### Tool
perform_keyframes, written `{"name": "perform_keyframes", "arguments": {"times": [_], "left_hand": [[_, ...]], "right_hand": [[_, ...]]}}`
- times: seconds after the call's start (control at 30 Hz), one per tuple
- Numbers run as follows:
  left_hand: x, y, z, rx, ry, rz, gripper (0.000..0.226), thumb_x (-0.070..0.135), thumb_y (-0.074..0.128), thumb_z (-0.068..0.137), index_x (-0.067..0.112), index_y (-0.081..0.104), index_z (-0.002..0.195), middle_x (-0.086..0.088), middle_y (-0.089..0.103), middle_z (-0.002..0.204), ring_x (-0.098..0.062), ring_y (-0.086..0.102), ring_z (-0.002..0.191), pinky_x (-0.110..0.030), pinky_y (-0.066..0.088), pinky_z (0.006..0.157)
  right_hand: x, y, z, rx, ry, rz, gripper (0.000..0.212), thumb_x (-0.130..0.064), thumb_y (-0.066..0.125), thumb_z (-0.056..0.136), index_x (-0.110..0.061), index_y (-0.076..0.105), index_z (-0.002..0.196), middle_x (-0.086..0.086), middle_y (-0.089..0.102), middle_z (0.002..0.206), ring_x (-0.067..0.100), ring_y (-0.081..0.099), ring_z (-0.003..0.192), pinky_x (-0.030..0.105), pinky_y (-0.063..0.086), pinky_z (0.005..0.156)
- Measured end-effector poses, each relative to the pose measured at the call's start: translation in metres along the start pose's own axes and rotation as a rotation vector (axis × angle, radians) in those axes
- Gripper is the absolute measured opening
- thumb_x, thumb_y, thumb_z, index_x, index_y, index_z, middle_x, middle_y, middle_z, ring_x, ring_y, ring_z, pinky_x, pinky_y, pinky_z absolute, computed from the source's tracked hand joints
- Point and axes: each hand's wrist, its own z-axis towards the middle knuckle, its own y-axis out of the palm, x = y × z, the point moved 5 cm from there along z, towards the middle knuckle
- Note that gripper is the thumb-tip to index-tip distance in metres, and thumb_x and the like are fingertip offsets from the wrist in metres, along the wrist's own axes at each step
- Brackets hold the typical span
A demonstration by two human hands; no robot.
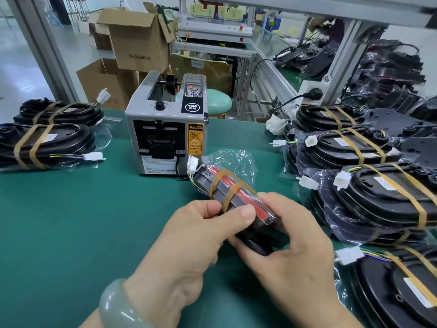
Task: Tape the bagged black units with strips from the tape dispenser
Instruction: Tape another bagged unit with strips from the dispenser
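I hold a bagged black unit [238, 197] edge-up over the green mat, its red strip facing me and two tan tape bands around it. My left hand [201, 235] pinches the nearer band with thumb and fingers. My right hand [288, 235] grips the unit's near end from the right and below. A white connector on coloured wires sticks out at its far end. The grey tape dispenser [165, 129] stands just behind the unit, with no strip showing at its outlet.
Two taped bagged units [47, 143] lie at the left. Several taped units [378, 197] are stacked at the right, reaching the table's near edge. Cardboard boxes [134, 41], a teal stool [218, 102] and an aluminium frame stand behind the green mat [82, 221].
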Motion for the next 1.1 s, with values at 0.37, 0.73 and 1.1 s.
{"name": "perform_keyframes", "arguments": {"times": [0.37, 0.73, 1.1], "left_hand": [[0.002, 0.003, 0.001, 0.062, 0.142, 0.087, 0.067, 0.045, 0.092, 0.043, 0.019, 0.056, 0.092, 0.008, 0.061, 0.063, 0.002, 0.051, 0.047, -0.01, 0.039, 0.042], [-0.025, -0.041, 0.001, 0.188, 0.108, -0.049, 0.119, 0.053, 0.079, 0.04, 0.022, 0.033, 0.145, 0.006, 0.05, 0.136, -0.006, 0.054, 0.112, -0.034, 0.042, 0.098], [-0.012, -0.044, -0.005, -0.143, 0.088, -0.335, 0.066, 0.031, 0.081, 0.042, 0.012, 0.067, 0.104, -0.017, 0.072, 0.104, -0.027, 0.072, 0.078, -0.031, 0.056, 0.057]], "right_hand": [[0.0, 0.002, -0.002, 0.011, 0.088, 0.035, 0.056, -0.052, 0.071, 0.061, -0.034, 0.056, 0.112, -0.024, 0.063, 0.104, 0.005, 0.063, 0.089, 0.017, 0.048, 0.081], [0.036, -0.012, 0.014, 0.17, 0.623, 0.864, 0.052, -0.019, 0.079, 0.048, -0.021, 0.068, 0.099, 0.002, 0.074, 0.097, 0.015, 0.069, 0.089, 0.026, 0.056, 0.079], [0.009, 0.005, 0.016, -0.022, 0.612, 0.894, 0.077, -0.071, 0.085, 0.031, -0.04, 0.069, 0.1, 0.005, 0.071, 0.1, 0.017, 0.067, 0.087, 0.031, 0.055, 0.08]]}}
